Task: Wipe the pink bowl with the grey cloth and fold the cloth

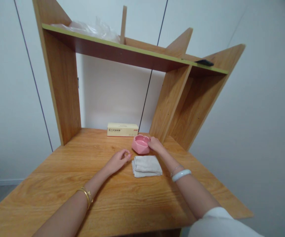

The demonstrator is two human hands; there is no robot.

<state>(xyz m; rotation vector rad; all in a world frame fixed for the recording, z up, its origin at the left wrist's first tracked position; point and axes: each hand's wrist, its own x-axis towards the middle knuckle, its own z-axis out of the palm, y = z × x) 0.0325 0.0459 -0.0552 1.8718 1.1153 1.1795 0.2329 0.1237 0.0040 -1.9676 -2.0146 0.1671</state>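
A pink faceted bowl (140,148) stands on the wooden desk, behind a folded light grey cloth (147,165). My right hand (155,144) is at the bowl's right side, its fingers closed on the rim. Just left of the cloth, my left hand (120,160) hovers low over the desk with fingers curled and thumb and fingertips close together. A small orange-red thing seems to show at those fingertips, too small to make out.
A long cream box (122,130) lies at the back of the desk (83,158). Above is a wooden shelf (142,52) bearing clear plastic (95,30) and a flat black object (205,62). Upright boards stand left and right.
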